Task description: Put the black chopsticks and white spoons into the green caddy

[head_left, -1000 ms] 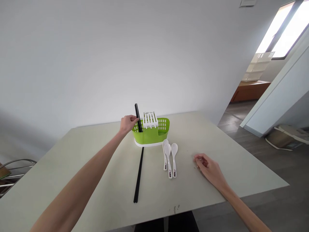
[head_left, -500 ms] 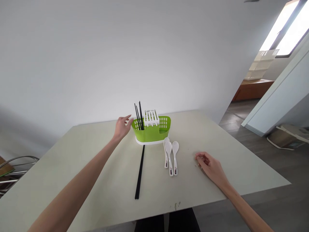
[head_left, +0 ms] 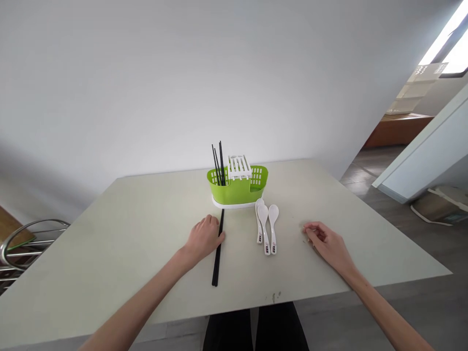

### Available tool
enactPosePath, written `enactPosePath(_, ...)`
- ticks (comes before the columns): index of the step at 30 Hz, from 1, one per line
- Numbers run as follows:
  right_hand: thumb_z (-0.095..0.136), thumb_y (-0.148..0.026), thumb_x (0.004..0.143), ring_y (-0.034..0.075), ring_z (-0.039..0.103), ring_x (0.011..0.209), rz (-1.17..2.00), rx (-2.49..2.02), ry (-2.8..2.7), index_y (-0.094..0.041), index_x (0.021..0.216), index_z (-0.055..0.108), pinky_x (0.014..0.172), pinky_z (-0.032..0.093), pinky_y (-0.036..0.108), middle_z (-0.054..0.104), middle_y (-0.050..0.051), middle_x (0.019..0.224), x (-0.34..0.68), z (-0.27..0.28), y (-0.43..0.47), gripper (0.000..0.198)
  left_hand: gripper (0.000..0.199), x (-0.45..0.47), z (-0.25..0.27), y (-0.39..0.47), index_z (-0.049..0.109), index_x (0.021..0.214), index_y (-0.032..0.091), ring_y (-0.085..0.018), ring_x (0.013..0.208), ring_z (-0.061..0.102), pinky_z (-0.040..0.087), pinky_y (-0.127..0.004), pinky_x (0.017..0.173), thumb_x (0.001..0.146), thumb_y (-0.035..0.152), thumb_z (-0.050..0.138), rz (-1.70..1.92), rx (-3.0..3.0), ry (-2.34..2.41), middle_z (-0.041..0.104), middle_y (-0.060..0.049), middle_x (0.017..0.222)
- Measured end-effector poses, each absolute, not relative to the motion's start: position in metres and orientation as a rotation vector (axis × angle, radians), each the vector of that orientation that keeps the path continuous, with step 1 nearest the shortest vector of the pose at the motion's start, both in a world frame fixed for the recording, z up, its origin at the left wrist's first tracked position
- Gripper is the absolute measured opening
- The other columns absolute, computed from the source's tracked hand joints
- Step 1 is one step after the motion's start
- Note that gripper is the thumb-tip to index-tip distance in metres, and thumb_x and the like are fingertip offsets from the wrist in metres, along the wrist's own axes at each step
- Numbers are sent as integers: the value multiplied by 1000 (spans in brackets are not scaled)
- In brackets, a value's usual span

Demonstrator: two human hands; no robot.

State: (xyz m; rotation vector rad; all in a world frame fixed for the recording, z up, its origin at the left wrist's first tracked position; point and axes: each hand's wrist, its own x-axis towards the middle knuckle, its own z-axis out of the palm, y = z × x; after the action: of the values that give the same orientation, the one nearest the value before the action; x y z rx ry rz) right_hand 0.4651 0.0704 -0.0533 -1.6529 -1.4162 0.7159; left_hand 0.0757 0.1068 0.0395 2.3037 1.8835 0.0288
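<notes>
My left hand (head_left: 204,238) is down at a pair of black chopsticks (head_left: 216,268) lying lengthwise on the table. Its fingers are curled and its thumb crosses the sticks; the fingertips are hidden. Behind stands a green cutlery basket (head_left: 234,195) on a white base, with several black chopsticks (head_left: 222,165) upright in its left part and a white slotted rack (head_left: 239,167) over the middle. Three white spoons (head_left: 263,229) lie close together in front of the basket, bowls pointing away. To their right my right hand (head_left: 325,241) rests on the table, fingers loosely curled, nothing visible in it.
The pale table (head_left: 146,209) reaches back to a white wall (head_left: 183,87). A metal-framed rack or chair (head_left: 32,248) stands beyond the left edge. On the floor at the right sits a lidded container (head_left: 438,204).
My left hand has moved from the basket's left end down toward me to the chopsticks on the table. My right hand stays by the spoons. The camera view has shifted slightly.
</notes>
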Motion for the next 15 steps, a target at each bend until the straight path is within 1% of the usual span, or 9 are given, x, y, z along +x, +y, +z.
enactPosePath(2,58,-54,95,20,71,73,719,-1653,-1421,-25,104,70,71,55,33,80,5,97,466,-54,70,33,21,86,50,106,69,111,18,-33,107,71,53,-41,84,96,26,56,-219,2345,1904,71,-17,118)
enactPosePath(4,58,-53,96,21,72,76,724,-1653,-1429,-25,106,70,72,56,33,80,6,100,467,-56,70,33,17,89,59,105,72,100,17,-35,101,73,52,-41,79,88,15,60,-374,2352,1906,73,-18,106)
enactPosePath(6,57,-54,96,21,72,77,724,-1661,-1430,-24,108,70,73,56,33,80,6,100,468,-57,70,34,16,86,64,104,73,90,18,-36,98,73,50,-41,78,79,8,67,-416,2354,1902,74,-18,97)
enactPosePath(8,57,-54,97,21,72,78,733,-1654,-1431,-24,108,69,74,56,34,80,6,100,468,-58,70,34,20,80,68,103,73,88,19,-37,99,73,49,-41,80,75,5,69,-437,2363,1914,74,-18,97)
enactPosePath(10,57,-54,97,21,72,78,739,-1639,-1429,-24,109,69,74,56,33,80,7,102,468,-59,70,35,22,74,73,103,74,91,19,-37,102,73,49,-41,81,76,4,67,-435,2374,1938,75,-19,102)
enactPosePath(12,57,-54,97,21,71,77,739,-1633,-1429,-24,108,69,73,56,33,80,7,103,467,-59,70,34,24,69,81,104,74,97,19,-36,103,73,50,-41,81,83,5,61,-411,2388,1969,75,-19,108)
enactPosePath(14,57,-54,96,20,71,77,735,-1643,-1428,-24,108,69,74,57,33,80,6,103,467,-58,70,34,25,66,96,107,74,103,19,-34,102,74,51,-41,81,91,10,55,-266,2401,2031,76,-18,115)
enactPosePath(15,58,-54,96,20,72,77,738,-1648,-1428,-25,108,69,75,57,33,80,6,103,467,-58,70,34,25,64,107,109,74,105,21,-33,101,75,52,-40,82,95,14,53,-124,2398,2058,77,-16,116)
